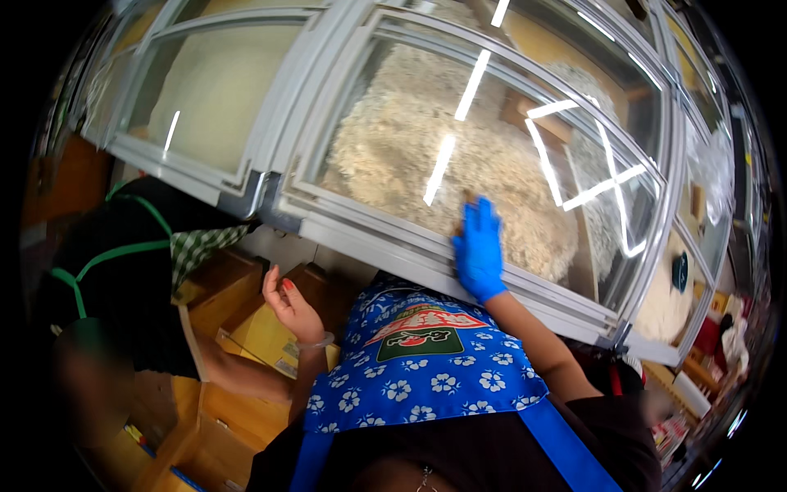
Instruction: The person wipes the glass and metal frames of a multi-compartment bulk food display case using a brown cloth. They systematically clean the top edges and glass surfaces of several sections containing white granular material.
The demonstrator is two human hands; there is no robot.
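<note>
My right hand [479, 249], in a blue glove, rests on the front edge of a glass-topped display case [369, 249], its fingers extended over the glass. Under the pane lies a large heap of pale beige flaky material [424, 147]. Reflections of ceiling lights cross the glass. My left hand [295, 304] is bare, with red nail polish and a pale bracelet at the wrist. It is raised beside my blue flowered apron [430, 369], fingers loosely curled, with nothing in it.
Another person in dark clothing with green apron straps [123, 252] stands close at my left. Wooden drawers or boxes [246, 424] are below us. A neighbouring glazed case [203, 98] holds a smooth pale heap. A plastic bag [716, 175] lies on the case at the right.
</note>
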